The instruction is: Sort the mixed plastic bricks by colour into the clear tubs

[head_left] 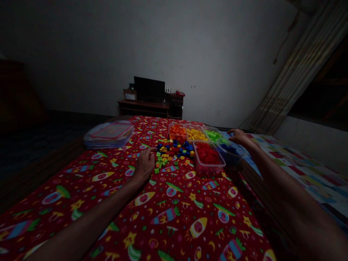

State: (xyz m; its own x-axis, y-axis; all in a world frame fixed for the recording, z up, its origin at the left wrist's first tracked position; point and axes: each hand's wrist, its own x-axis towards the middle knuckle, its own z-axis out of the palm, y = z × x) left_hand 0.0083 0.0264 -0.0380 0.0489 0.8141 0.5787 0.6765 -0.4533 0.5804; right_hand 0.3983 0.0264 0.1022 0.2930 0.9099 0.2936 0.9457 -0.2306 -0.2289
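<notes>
My left hand (146, 164) rests on the red patterned cloth at the left edge of a loose pile of mixed toy bricks (174, 149). Its index finger stretches to the blue bricks there, and I make out nothing held in it. Up at the right, my right hand (239, 137) hovers over the round tub of blue bricks (231, 154), thumb and fingers apart, with no brick visible between them. Beside that tub stand clear containers of red bricks (208, 154), green bricks (213, 136), yellow bricks (196, 134) and orange bricks (177, 131).
Stacked clear lids (110, 135) lie at the cloth's left edge. A multicoloured quilted surface (299, 163) spreads out at the right. Against the far wall, a monitor (149, 89) stands on a low wooden desk (144, 104). A curtain (296, 72) hangs at the right.
</notes>
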